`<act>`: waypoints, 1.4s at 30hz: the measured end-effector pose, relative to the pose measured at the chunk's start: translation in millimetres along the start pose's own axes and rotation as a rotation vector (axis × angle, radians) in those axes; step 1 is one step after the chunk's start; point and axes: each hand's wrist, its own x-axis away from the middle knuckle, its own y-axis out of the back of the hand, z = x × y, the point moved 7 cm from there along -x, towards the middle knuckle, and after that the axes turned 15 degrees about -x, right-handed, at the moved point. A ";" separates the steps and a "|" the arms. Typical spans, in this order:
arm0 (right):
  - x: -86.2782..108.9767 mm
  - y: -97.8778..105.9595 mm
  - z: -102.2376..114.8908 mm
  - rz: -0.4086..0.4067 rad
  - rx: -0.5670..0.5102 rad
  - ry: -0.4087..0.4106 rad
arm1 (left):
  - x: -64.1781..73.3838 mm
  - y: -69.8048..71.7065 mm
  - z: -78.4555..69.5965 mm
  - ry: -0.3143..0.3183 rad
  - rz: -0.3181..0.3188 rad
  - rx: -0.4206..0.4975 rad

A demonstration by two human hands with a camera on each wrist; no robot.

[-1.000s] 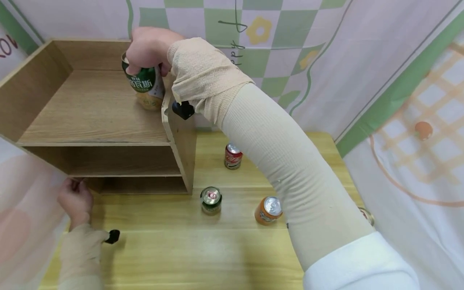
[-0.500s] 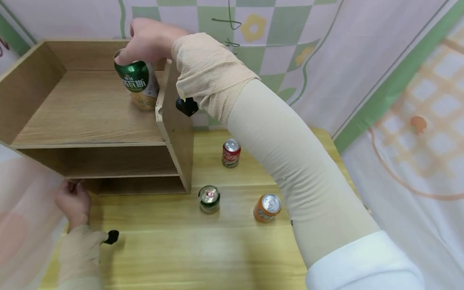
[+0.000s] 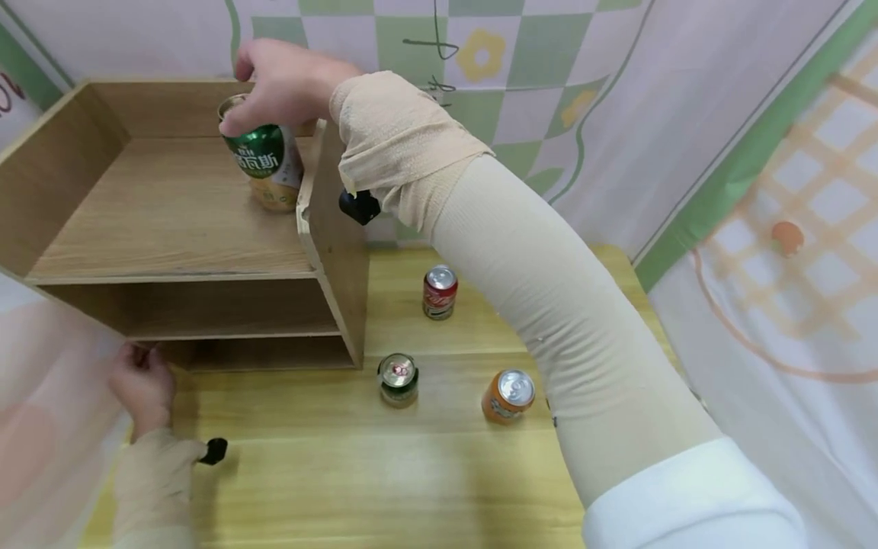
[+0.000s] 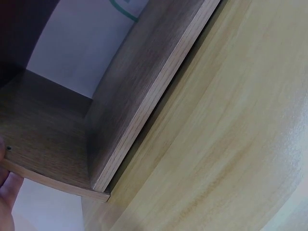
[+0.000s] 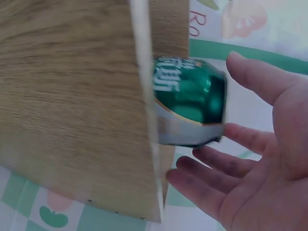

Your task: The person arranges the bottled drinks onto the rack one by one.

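Note:
A green and gold can (image 3: 259,162) stands on the top board of a small wooden shelf (image 3: 171,213), close to its right side panel. Over the can's top is my right hand (image 3: 291,84). In the right wrist view the thumb and fingers of this hand (image 5: 269,163) are spread apart around the can's top end (image 5: 207,98), with a gap at the thumb. My left hand (image 3: 142,385) grips the shelf's lower left side panel (image 4: 53,183), its fingers showing at the left edge of the left wrist view.
On the wooden table (image 3: 329,473), right of the shelf, stand a red can (image 3: 440,293), a dark green can (image 3: 398,381) and an orange can (image 3: 507,398). A patterned cloth (image 3: 521,130) hangs behind. Two lower compartments of the shelf face the front.
My right hand has loosened from the green and gold can, its fingers spreading and lifting slightly. The can stays by the right panel. My left hand keeps its hold on the shelf.

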 end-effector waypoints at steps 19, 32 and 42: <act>-13.4 2.8 -6.7 -0.142 0.028 0.091 | -1.6 -3.9 -0.9 -0.045 -0.030 0.021; -21.5 5.5 -7.3 -0.156 0.058 0.055 | -0.3 -0.3 -2.9 -0.028 -0.038 0.023; -24.4 4.4 -7.9 -0.126 0.126 0.004 | -4.0 -2.3 -2.1 -0.014 -0.022 -0.008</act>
